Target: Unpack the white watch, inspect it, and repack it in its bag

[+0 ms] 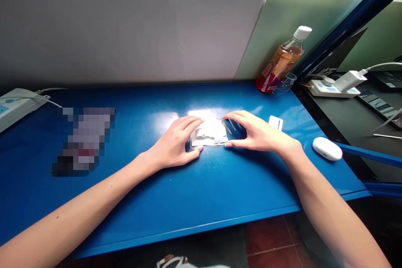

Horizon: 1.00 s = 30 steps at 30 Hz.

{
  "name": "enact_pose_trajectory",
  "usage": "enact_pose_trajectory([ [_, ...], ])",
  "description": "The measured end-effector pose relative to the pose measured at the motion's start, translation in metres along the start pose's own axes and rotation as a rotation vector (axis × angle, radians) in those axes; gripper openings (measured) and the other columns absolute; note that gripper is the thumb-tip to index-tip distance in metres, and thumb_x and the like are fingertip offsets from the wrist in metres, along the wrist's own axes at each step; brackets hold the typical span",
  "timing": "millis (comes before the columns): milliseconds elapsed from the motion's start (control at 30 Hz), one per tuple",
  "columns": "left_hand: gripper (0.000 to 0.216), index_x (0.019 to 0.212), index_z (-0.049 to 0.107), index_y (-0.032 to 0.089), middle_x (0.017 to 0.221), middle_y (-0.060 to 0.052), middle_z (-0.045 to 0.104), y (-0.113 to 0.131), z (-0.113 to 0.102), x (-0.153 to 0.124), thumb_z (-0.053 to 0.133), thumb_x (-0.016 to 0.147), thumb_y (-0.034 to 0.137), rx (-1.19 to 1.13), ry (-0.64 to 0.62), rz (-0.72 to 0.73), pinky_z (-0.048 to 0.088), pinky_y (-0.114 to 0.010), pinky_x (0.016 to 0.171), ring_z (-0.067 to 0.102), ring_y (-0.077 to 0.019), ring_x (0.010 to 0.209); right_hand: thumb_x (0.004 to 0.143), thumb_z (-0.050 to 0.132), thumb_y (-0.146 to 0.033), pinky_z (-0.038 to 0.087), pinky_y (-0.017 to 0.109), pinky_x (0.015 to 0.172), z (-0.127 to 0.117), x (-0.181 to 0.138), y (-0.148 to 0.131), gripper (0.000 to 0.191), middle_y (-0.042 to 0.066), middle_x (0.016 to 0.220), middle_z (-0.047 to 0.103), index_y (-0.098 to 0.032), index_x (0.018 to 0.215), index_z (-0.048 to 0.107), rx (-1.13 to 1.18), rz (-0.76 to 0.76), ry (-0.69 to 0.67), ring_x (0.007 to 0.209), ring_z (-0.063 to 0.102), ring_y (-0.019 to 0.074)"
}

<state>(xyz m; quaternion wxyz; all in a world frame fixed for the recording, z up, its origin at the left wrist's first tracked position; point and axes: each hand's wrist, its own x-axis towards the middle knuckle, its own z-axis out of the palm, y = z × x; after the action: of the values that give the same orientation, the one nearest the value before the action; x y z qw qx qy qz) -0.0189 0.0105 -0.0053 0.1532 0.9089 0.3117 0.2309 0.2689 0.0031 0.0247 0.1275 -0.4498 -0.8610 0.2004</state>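
A small, flat, clear-edged packet with white or silvery contents lies on the blue desk, partly washed out by glare. My left hand curves round its left end, fingertips at the far edge and thumb at the near edge. At the right end, my right hand touches it the same way, index fingertip at the far corner and thumb at the near one. Its exact kind is unclear in the bright light. Just behind my right hand sits a small white card-like piece, partly covered by the wrist.
A blue desk spans the view. A drink bottle and a clear cup stand at the back right. Nearer is a white rounded case. Power strips and a blurred-out phone-like object are on the left.
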Motion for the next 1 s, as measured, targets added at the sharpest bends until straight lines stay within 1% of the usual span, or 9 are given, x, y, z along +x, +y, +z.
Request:
enact_pose_trajectory([
  [100, 0.064, 0.142, 0.047, 0.011, 0.141, -0.020, 0.054, -0.0004, -0.0005, 0.0005, 0.065, 0.086, 0.036, 0.006, -0.011, -0.057, 0.043, -0.051, 0.111, 0.051, -0.0347, 0.132, 0.079, 0.073, -0.060, 0.046, 0.049, 0.110, 0.0004, -0.0001, 0.0008, 0.078, 0.017, 0.143, 0.055, -0.018, 0.141, 0.052, 0.005, 0.033, -0.005, 0.133, 0.051, 0.0342],
  [167, 0.065, 0.143, 0.046, 0.012, 0.141, -0.020, 0.055, -0.0006, -0.0010, 0.0005, 0.065, 0.087, 0.039, -0.008, -0.019, -0.086, 0.045, -0.051, 0.110, 0.052, -0.0345, 0.131, 0.079, 0.073, -0.059, 0.044, 0.050, 0.112, 0.0002, 0.0002, 0.0008, 0.080, 0.017, 0.145, 0.053, -0.018, 0.144, 0.050, -0.003, 0.035, -0.009, 0.135, 0.049, 0.0346],
  [267, 0.065, 0.144, 0.045, 0.014, 0.142, -0.018, 0.054, -0.0011, -0.0019, 0.0003, 0.065, 0.087, 0.040, -0.030, -0.028, -0.091, 0.045, -0.050, 0.110, 0.052, -0.0338, 0.132, 0.081, 0.073, -0.058, 0.041, 0.049, 0.116, -0.0009, 0.0009, 0.0001, 0.083, 0.018, 0.150, 0.050, -0.015, 0.147, 0.048, -0.029, 0.028, -0.027, 0.139, 0.046, 0.0347],
  [400, 0.068, 0.144, 0.045, 0.013, 0.142, -0.018, 0.055, -0.0012, -0.0024, 0.0006, 0.067, 0.087, 0.043, -0.009, -0.050, -0.096, 0.044, -0.048, 0.112, 0.051, -0.0334, 0.133, 0.080, 0.073, -0.057, 0.040, 0.047, 0.117, -0.0026, 0.0012, -0.0005, 0.083, 0.018, 0.151, 0.049, -0.013, 0.146, 0.051, -0.037, 0.045, -0.050, 0.141, 0.045, 0.0345],
  [600, 0.078, 0.141, 0.047, 0.008, 0.147, -0.025, 0.047, -0.0006, 0.0000, 0.0001, 0.065, 0.085, 0.059, 0.131, -0.039, -0.161, 0.040, -0.055, 0.114, 0.043, -0.0394, 0.138, 0.078, 0.077, -0.055, 0.040, 0.050, 0.116, -0.0053, 0.0001, 0.0016, 0.080, 0.017, 0.150, 0.050, -0.018, 0.145, 0.053, 0.001, 0.063, -0.050, 0.140, 0.046, 0.0358],
  [700, 0.082, 0.142, 0.047, 0.010, 0.149, -0.025, 0.045, -0.0020, -0.0002, -0.0002, 0.063, 0.084, 0.066, 0.131, -0.072, -0.178, 0.037, -0.058, 0.115, 0.040, -0.0409, 0.141, 0.079, 0.076, -0.055, 0.040, 0.052, 0.116, -0.0061, -0.0001, 0.0022, 0.079, 0.017, 0.150, 0.051, -0.019, 0.145, 0.053, 0.005, 0.054, -0.054, 0.140, 0.046, 0.0361],
  [800, 0.083, 0.142, 0.048, 0.012, 0.151, -0.023, 0.045, -0.0042, -0.0029, -0.0001, 0.062, 0.083, 0.069, 0.119, -0.111, -0.191, 0.038, -0.058, 0.115, 0.040, -0.0411, 0.141, 0.078, 0.076, -0.057, 0.041, 0.054, 0.115, -0.0064, -0.0003, 0.0030, 0.081, 0.017, 0.150, 0.051, -0.020, 0.146, 0.052, 0.012, 0.047, -0.046, 0.140, 0.046, 0.0377],
  [900, 0.086, 0.143, 0.048, 0.011, 0.151, -0.024, 0.045, -0.0061, -0.0067, 0.0000, 0.062, 0.083, 0.070, 0.128, -0.141, -0.181, 0.037, -0.059, 0.114, 0.040, -0.0418, 0.141, 0.076, 0.077, -0.059, 0.041, 0.054, 0.115, -0.0069, -0.0008, 0.0041, 0.086, 0.018, 0.151, 0.050, -0.018, 0.146, 0.051, 0.011, 0.059, -0.052, 0.140, 0.046, 0.0388],
  [1000, 0.085, 0.143, 0.048, 0.011, 0.151, -0.024, 0.045, -0.0072, -0.0092, 0.0003, 0.062, 0.083, 0.069, 0.126, -0.150, -0.155, 0.037, -0.059, 0.114, 0.041, -0.0422, 0.140, 0.075, 0.078, -0.058, 0.041, 0.054, 0.116, -0.0074, -0.0014, 0.0049, 0.086, 0.018, 0.151, 0.050, -0.018, 0.145, 0.052, 0.008, 0.060, -0.055, 0.140, 0.045, 0.0388],
])
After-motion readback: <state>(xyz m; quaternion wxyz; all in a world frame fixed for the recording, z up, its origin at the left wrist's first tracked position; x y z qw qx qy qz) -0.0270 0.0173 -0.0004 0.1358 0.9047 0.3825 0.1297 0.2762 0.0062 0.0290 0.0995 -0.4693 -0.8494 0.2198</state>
